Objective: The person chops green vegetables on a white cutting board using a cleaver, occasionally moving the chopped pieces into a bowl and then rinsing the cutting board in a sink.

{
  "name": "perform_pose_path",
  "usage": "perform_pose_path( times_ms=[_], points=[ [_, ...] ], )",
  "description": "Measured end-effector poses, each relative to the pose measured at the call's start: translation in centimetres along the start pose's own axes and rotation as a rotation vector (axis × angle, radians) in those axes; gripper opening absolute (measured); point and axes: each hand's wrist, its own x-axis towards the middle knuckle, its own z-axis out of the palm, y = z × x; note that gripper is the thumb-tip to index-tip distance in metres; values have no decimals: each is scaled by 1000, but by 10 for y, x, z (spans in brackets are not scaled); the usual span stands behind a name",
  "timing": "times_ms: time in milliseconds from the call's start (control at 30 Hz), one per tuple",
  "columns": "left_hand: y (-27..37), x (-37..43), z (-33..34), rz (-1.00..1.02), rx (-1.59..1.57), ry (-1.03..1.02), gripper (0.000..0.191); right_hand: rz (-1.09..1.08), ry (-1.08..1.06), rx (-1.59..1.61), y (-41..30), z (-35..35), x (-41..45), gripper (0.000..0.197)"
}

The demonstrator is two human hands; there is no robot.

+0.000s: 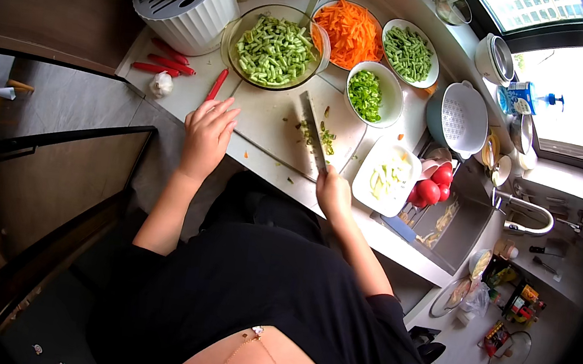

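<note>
My right hand [334, 193] grips a kitchen knife [314, 125], its blade lying over the cutting board [269, 119]. Small chopped green pieces [327, 138] are scattered beside the blade. Near the board's left edge, my left hand [208, 136] is spread with its fingertips by one red chili pepper [217, 84]; whether they touch it is unclear. Several more red chilies [164, 64] and a garlic bulb [161, 84] lie farther left. Behind the board are a glass bowl of cut green beans [277, 52] and a white bowl of chopped green pepper [366, 95].
A ribbed knife block [191, 17] stands back left. Shredded carrots [348, 33] and a plate of cut beans [408, 54] are at the back. On the right are a white dish of pale slices [387, 177], a colander [455, 117], tomatoes [428, 192] and the sink [455, 229].
</note>
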Motion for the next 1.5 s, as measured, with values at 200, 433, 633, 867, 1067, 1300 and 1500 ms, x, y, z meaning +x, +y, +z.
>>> perform_pose_path(
  times_ms=[200,433,633,867,1067,1300,1500],
  points=[
    [1,9,0,52,-40,-27,23,-94,187,-181,36,-25,17,12],
    [9,21,6,119,-54,-24,23,-87,135,-288,42,-5,17,8],
    [11,25,16,170,-71,-43,23,-50,149,-36,27,-15,-4,15],
    [13,29,42,133,-187,-242,22,324,28,477,45,-24,-46,29],
    [8,33,56,157,-153,-313,21,517,27,791,57,0,-62,26],
    [-49,17,41,-83,413,-81,25,513,-12,1041,63,26,-50,26],
    [-80,0,52,-218,554,-227,30,497,-122,1109,44,35,-38,27]
  ],
)
